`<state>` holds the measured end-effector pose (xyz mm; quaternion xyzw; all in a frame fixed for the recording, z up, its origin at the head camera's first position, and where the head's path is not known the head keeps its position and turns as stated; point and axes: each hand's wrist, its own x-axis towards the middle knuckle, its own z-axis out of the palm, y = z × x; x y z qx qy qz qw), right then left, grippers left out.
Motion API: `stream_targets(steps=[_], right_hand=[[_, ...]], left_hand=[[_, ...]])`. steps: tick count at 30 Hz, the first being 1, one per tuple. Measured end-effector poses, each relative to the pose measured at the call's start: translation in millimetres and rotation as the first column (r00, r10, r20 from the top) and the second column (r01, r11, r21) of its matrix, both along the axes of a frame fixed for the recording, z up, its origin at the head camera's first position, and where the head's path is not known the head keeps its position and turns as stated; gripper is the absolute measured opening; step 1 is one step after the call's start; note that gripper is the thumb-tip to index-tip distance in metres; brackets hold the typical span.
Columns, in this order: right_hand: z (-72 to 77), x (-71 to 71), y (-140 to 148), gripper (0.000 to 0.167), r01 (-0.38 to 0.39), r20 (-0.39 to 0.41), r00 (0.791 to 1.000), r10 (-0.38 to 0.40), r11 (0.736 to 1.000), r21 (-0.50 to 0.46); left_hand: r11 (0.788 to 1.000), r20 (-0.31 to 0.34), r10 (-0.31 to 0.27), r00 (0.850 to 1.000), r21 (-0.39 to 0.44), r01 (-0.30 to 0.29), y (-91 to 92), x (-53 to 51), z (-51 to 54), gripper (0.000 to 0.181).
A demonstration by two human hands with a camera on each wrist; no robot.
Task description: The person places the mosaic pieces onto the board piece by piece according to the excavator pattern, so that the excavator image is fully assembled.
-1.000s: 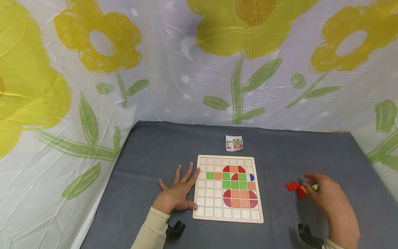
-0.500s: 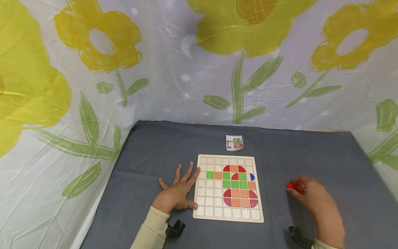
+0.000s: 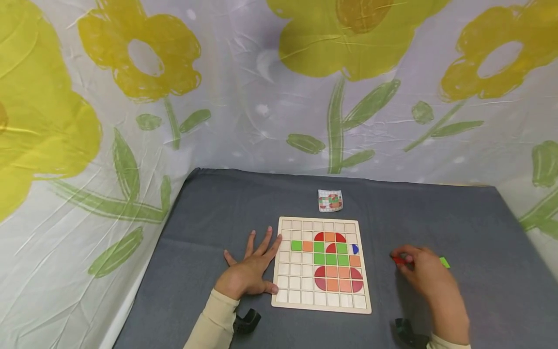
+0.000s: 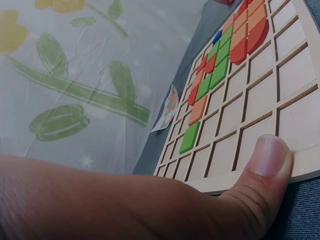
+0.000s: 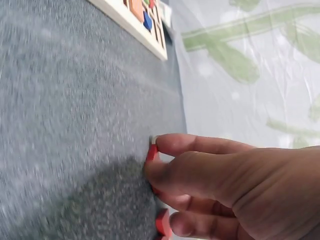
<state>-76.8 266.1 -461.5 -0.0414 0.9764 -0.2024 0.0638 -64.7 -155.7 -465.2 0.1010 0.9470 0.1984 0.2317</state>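
My left hand [image 3: 247, 275] lies with spread fingers at the left edge of a wooden grid board [image 3: 294, 296]. Its thumb [image 4: 270, 157] rests on the board's rim in the left wrist view. Red, orange, green and blue flat pieces fill some of the board's cells. To the right of the board, my right hand [image 3: 429, 274] is low over the dark cloth. It pinches a small red tile [image 5: 151, 153] between thumb and forefinger; the tile's full shape is hidden. Below those fingers in the right wrist view sits another red piece [image 5: 163, 223].
A light green piece [image 3: 444, 262] lies on the cloth just right of my right hand. Behind the board is a small card [image 3: 330, 200] printed with a coloured grid pattern. A flower-printed curtain [image 3: 244, 121] hangs along the table's far edge.
My right hand has moved left from the loose pieces, now with a red tile between its fingertips. The green piece shows uncovered beside it. The left hand has stayed in place.
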Motion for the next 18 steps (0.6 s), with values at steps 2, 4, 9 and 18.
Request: stream_targets(steps=[2,4,9,18], right_hand=[[1.2,-1.4,-4,0.030,0.008,0.026,1.000,-0.008,1.000,0.008],[1.3,-1.8,-7,0.030,0.014,0.043,0.999,-0.014,1.000,0.014],[-2.1,-0.2,-11,0.027,-0.003,-0.026,1.000,0.003,1.000,0.000],[9.4,-5.2,-42,0.031,-0.034,-0.059,0.998,0.034,0.999,0.000]], left_hand=[[1.000,-0.003,0.002,1.000,0.004,-0.002,-0.1,-0.2,-1.1,0.132],[1.000,0.004,0.000,1.000,0.011,0.000,-0.9,-1.1,-4.9,0.133],[1.000,0.023,0.006,1.000,0.013,-0.006,-1.0,-2.1,-8.2,0.134],[1.000,0.005,0.003,1.000,0.023,-0.003,-1.6,-1.0,-8.1,0.135]])
